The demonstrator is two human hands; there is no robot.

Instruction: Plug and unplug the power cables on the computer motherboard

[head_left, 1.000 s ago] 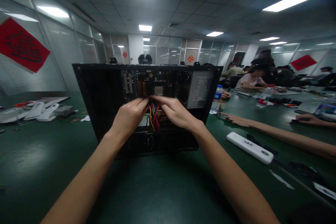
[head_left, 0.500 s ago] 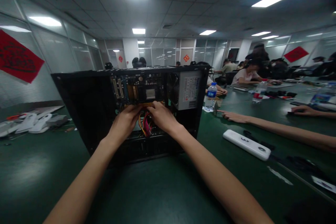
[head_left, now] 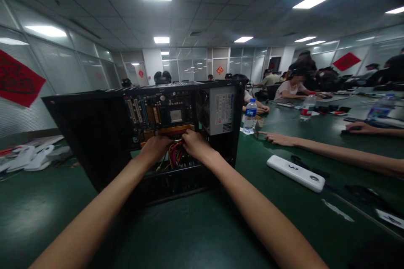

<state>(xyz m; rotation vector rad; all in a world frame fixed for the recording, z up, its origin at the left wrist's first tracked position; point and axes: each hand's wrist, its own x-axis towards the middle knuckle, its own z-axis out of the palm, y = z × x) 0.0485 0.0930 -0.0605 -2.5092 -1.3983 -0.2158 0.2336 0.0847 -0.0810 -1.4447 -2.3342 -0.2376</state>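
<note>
A black computer case [head_left: 121, 195] stands on the table in front of me with its side open. Inside are the motherboard [head_left: 186, 103] and, at the upper right, a silver power supply [head_left: 221, 111]. My right hand [head_left: 198, 146] is closed in a pinch at the top of a bundle of red, yellow and purple power cables [head_left: 175, 154], just below the orange memory slots [head_left: 176, 129]. From the left, my left hand [head_left: 154, 150] reaches in beside the same bundle, fingers closed; whatever lies between its fingertips is hidden.
A water bottle [head_left: 250, 116], a white power bank marked 3 [head_left: 295, 173] and black cords lie to the right. Another person's hand [head_left: 277, 139] rests by the bottle. White and grey parts [head_left: 30, 157] are piled at the left. Several people sit farther back.
Both my hands have come down a little, away from the memory slots, which show more now. The cables bend more between my hands. The view has shifted slightly.
</note>
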